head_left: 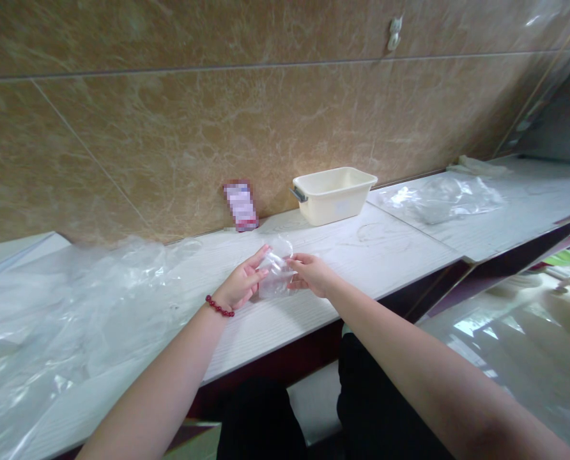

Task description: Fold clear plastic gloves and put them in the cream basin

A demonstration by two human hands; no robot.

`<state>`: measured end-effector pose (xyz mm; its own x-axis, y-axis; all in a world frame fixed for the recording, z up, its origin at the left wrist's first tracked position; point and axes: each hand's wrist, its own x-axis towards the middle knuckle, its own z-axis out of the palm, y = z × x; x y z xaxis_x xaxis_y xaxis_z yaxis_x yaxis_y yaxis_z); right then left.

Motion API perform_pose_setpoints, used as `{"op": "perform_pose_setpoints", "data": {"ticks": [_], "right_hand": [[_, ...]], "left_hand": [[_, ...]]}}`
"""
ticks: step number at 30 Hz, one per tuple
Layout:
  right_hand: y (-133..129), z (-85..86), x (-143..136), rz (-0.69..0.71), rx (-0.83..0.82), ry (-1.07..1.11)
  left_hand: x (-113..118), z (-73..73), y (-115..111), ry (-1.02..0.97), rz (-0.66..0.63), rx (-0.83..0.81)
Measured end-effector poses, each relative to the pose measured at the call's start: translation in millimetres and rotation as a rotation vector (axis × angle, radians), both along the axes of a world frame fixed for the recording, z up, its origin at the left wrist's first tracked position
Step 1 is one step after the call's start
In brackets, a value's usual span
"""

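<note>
Between my two hands is a small clear plastic bag [276, 273], held just above the white wood-grain counter [261, 345]. My left hand [241, 281], with a dark red bead bracelet [219, 306] at the wrist, pinches the bag's left side between thumb and fingers. On its right side, my right hand [312, 273] grips the bag the same way. Whether anything is inside the bag I cannot tell; it looks see-through and crinkled. Behind my hands, a phone [241, 206] with a blurred lit screen leans against the wall.
A cream plastic tub [335, 198] with a grey handle stands against the marbled tile wall [170, 140]. Large clear plastic sheets or bags [117, 300] spread over the left of the counter. More clear plastic [448, 197] lies at the right. A hook [394, 34] is on the wall.
</note>
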<state>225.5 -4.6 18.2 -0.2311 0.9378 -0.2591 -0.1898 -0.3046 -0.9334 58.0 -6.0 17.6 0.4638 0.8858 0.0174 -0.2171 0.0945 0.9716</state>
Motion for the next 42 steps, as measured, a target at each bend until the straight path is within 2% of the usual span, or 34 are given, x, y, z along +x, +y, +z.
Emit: {"op": "perform_pose_setpoints", "data": {"ticks": [11,21,29,34,38,42], "right_hand": [[2.3,-2.5,-1.7,-0.021,0.025,-0.002],[-1.8,0.6,-6.0,0.009,0.026,-0.056],[-4.5,0.8,-6.2,0.1,0.03,-0.071],[-5.7,2.9,-6.9,0.124,0.032,-0.069],[-4.1,1.4,-7.2,0.084,0.043,-0.064],[-1.1,-1.3,-6.8,0.035,0.077,-0.023]], "left_hand": [[0.1,2.2,-1.4,-0.057,0.02,0.045],[1.0,2.7,2.9,-0.126,0.152,-0.008],[0.0,0.2,7.9,-0.127,0.284,-0.038],[0.4,1.3,7.2,-0.127,0.242,-0.007],[-0.6,2.6,5.5,-0.153,0.219,0.005],[-1.0,-0.5,3.8,-0.034,0.145,-0.042]]}}
